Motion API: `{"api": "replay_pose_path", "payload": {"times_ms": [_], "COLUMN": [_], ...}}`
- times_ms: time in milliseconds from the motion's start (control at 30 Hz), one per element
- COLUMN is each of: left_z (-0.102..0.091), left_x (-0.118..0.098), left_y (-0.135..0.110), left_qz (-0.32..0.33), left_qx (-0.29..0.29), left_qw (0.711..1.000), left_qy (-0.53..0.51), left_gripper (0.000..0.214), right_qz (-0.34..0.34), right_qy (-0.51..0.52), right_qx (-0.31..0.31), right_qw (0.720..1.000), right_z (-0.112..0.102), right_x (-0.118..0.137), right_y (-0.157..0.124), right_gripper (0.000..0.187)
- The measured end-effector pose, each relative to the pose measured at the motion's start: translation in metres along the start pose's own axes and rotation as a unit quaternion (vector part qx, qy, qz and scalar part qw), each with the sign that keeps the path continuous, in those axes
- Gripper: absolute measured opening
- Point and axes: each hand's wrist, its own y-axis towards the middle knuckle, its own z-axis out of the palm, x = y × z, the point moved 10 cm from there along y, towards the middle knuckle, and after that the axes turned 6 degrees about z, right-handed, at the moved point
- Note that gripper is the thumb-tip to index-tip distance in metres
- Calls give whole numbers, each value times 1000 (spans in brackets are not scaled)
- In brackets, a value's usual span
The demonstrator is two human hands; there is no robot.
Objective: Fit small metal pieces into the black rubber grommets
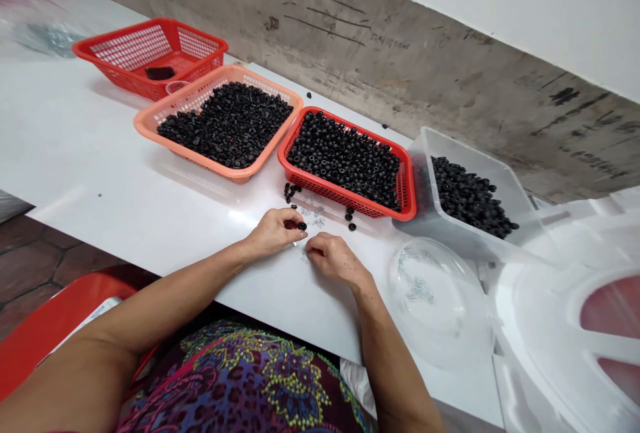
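My left hand (276,230) pinches a small round black part (302,226) between thumb and fingertips, just above the white table. Close beside it on the right, my right hand (336,257) is closed at the tabletop, fingers curled together; whatever is in its fingertips is hidden. Tiny shiny bits (316,218) lie scattered behind and between the hands, too small to name. Loose black parts (291,192) rest behind my left hand, and more black parts (350,216) sit in front of the red basket (345,201), which is full of similar ring-like black pieces.
An orange basket (220,168) of smaller black pieces stands left of the red one. Farther left is another red basket (120,73) with a dark item inside. At right are a translucent bin (425,186) of black parts, a transparent round lid or dish (445,313) holding shiny bits, and white plastic (530,326).
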Motion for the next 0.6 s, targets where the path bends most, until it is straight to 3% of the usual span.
{"api": "replay_pose_path", "payload": {"times_ms": [133, 300, 433, 600], "left_z": [2, 6, 7, 18], "left_x": [0, 1, -13, -30], "left_y": [0, -1, -2, -11], "left_qz": [5, 2, 90, 203], "left_qx": [12, 24, 20, 54], "left_qw": [1000, 1000, 992, 965], "left_qy": [4, 15, 83, 160], "left_gripper": [17, 16, 8, 10], "right_qz": [31, 90, 102, 113], "right_qy": [40, 248, 354, 368], "right_qx": [-50, -83, -60, -58], "right_qw": [997, 961, 928, 921], "right_z": [-16, -31, -27, -20], "right_x": [-7, -22, -19, -18], "right_y": [0, -4, -4, -2], "right_gripper": [17, 9, 15, 20]}}
